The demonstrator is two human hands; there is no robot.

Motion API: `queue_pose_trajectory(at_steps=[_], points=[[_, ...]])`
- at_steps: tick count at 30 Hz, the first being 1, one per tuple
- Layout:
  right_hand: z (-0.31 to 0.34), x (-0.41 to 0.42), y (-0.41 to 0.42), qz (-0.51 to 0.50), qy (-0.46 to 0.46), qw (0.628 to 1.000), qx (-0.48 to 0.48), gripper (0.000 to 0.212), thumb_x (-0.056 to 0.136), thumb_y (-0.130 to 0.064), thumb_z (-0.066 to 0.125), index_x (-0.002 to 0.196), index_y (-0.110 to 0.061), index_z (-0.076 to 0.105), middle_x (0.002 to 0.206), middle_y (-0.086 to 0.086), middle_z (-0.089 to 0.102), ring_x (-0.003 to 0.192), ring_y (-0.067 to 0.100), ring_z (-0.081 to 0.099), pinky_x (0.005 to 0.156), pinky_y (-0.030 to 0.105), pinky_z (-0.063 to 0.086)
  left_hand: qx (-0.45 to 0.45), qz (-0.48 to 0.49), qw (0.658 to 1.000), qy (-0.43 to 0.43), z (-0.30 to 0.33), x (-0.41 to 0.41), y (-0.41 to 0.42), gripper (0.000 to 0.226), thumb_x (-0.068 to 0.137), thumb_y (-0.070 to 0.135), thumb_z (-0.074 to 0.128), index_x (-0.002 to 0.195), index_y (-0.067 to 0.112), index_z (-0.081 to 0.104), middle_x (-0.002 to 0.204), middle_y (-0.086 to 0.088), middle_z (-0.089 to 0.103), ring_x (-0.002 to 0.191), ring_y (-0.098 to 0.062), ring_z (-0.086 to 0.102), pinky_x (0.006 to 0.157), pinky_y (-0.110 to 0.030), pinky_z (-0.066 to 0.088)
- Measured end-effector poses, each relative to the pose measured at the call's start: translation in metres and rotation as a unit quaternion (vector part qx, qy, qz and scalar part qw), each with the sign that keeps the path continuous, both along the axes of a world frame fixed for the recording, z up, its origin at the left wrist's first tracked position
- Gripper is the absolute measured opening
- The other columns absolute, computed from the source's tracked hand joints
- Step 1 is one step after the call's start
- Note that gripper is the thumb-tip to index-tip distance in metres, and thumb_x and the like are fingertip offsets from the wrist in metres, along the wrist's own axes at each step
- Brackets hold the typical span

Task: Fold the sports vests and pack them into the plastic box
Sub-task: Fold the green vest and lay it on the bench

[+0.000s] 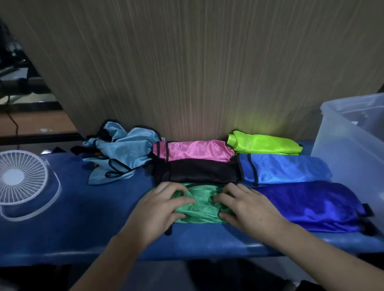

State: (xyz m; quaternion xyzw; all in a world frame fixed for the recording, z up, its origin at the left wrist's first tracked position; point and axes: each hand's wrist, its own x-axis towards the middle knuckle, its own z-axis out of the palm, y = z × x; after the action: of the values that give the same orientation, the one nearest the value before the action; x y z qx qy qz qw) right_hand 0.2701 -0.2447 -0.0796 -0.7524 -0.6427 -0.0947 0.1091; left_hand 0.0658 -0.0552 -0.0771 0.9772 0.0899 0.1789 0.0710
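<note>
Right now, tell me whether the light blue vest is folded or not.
Not folded. The light blue vest lies crumpled in a loose heap by the wall, straps splayed, unlike the pink vest folded flat beside it.

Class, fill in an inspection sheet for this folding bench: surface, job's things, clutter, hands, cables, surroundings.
Surface: blue padded bench top.
Job's things: green vest under both hands; pink vest, black vest, lime vest, blue vest and dark blue vest folded; light blue vests in a loose heap; clear plastic box at the right end.
Clutter: white desk fan.
Hands: left hand and right hand press on the green vest.
Cables: black cable behind the bench.
Surroundings: wood-grain panel behind.
</note>
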Motion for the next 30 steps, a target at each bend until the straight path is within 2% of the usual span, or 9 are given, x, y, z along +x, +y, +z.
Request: queue_pose_trajectory(at_steps=[4, 8, 10, 13, 15, 18, 21, 27, 30], points=[[0.001, 0.004, 0.0, 0.011, 0.008, 1.0, -0.005, 0.038, 0.083, -0.046, 0.068, 0.117, -0.033, 0.06, 0.106, -0.009, 0.054, 0.095, 0.014, 0.058, 0.078, 0.031, 0.054, -0.04, 0.001, 0.999, 0.01, 0.003, -0.024, 0.005, 0.061, 0.085, 0.047, 0.072, 0.141, 0.042, 0.049, 0.147, 0.023, 0.04, 0.137, 0.0, 0.036, 0.111, -0.027, 0.034], [0.002, 0.005, 0.001, 0.013, 0.017, 1.0, -0.012, 0.037, 0.083, -0.045, 0.069, 0.118, -0.034, 0.059, 0.107, -0.009, 0.054, 0.096, 0.014, 0.057, 0.08, 0.031, 0.054, 0.021, -0.016, 0.998, 0.055, -0.011, -0.049, 0.016, 0.086, 0.081, 0.013, 0.081, 0.15, 0.044, 0.039, 0.162, 0.017, 0.028, 0.15, -0.012, 0.026, 0.119, -0.036, 0.028], [0.002, 0.004, 0.0, 0.013, 0.023, 1.0, -0.013, 0.037, 0.083, -0.044, 0.069, 0.118, -0.034, 0.059, 0.107, -0.009, 0.054, 0.096, 0.015, 0.057, 0.08, 0.032, 0.054, 0.044, -0.007, 0.998, 0.05, -0.015, -0.055, 0.019, 0.098, 0.077, -0.011, 0.069, 0.15, 0.045, 0.038, 0.163, 0.016, 0.026, 0.151, -0.016, 0.027, 0.12, -0.035, 0.027], [0.004, 0.003, -0.001, 0.011, 0.024, 1.0, -0.016, 0.036, 0.084, -0.044, 0.067, 0.118, -0.035, 0.058, 0.107, -0.01, 0.054, 0.097, 0.015, 0.057, 0.08, 0.032, 0.054, 0.042, 0.016, 0.999, 0.02, -0.011, -0.061, 0.017, 0.09, 0.076, -0.01, 0.036, 0.145, 0.046, 0.046, 0.159, 0.014, 0.035, 0.146, -0.018, 0.035, 0.114, -0.039, 0.036], [0.005, 0.002, -0.001, 0.008, 0.027, 0.999, -0.02, 0.036, 0.085, -0.045, 0.065, 0.119, -0.035, 0.058, 0.108, -0.01, 0.053, 0.098, 0.015, 0.057, 0.081, 0.032, 0.054, 0.003, 0.029, 0.999, -0.025, -0.006, -0.061, 0.008, 0.077, 0.076, 0.0, 0.03, 0.135, 0.04, 0.059, 0.152, 0.012, 0.046, 0.139, -0.016, 0.045, 0.107, -0.038, 0.041], [0.005, 0.002, -0.003, 0.01, 0.03, 0.999, -0.023, 0.036, 0.087, -0.046, 0.062, 0.121, -0.035, 0.058, 0.11, -0.01, 0.054, 0.099, 0.015, 0.058, 0.082, 0.031, 0.053, -0.067, 0.048, 0.995, -0.061, 0.001, -0.055, -0.012, 0.051, 0.089, 0.018, 0.053, 0.138, 0.034, 0.057, 0.149, 0.017, 0.047, 0.135, -0.007, 0.046, 0.111, -0.028, 0.033], [0.005, 0.003, -0.004, 0.009, 0.035, 0.999, -0.03, 0.037, 0.089, -0.046, 0.059, 0.124, -0.035, 0.056, 0.113, -0.01, 0.053, 0.104, 0.015, 0.056, 0.085, 0.032, 0.053, -0.053, 0.064, 0.996, -0.007, -0.005, -0.054, -0.011, 0.074, 0.085, 0.042, 0.07, 0.151, 0.037, 0.037, 0.153, 0.02, 0.036, 0.139, -0.005, 0.038, 0.115, -0.029, 0.029], [0.002, 0.004, -0.002, 0.01, 0.037, 0.999, -0.027, 0.038, 0.087, -0.044, 0.062, 0.123, -0.035, 0.057, 0.112, -0.01, 0.053, 0.102, 0.016, 0.057, 0.084, 0.032, 0.053, -0.041, 0.105, 0.993, -0.023, -0.014, -0.048, 0.001, 0.089, 0.065, -0.008, 0.065, 0.142, 0.033, 0.05, 0.138, 0.014, 0.05, 0.122, -0.01, 0.052, 0.101, -0.031, 0.044], [0.002, 0.004, -0.001, 0.011, 0.035, 0.999, -0.027, 0.037, 0.086, -0.044, 0.063, 0.122, -0.035, 0.057, 0.111, -0.01, 0.053, 0.101, 0.015, 0.056, 0.084, 0.033, 0.053, 0.002, 0.116, 0.992, -0.049, -0.019, -0.043, 0.01, 0.086, 0.059, -0.013, 0.054, 0.133, 0.03, 0.059, 0.125, 0.009, 0.057, 0.105, -0.017, 0.058, 0.087, -0.034, 0.047]])
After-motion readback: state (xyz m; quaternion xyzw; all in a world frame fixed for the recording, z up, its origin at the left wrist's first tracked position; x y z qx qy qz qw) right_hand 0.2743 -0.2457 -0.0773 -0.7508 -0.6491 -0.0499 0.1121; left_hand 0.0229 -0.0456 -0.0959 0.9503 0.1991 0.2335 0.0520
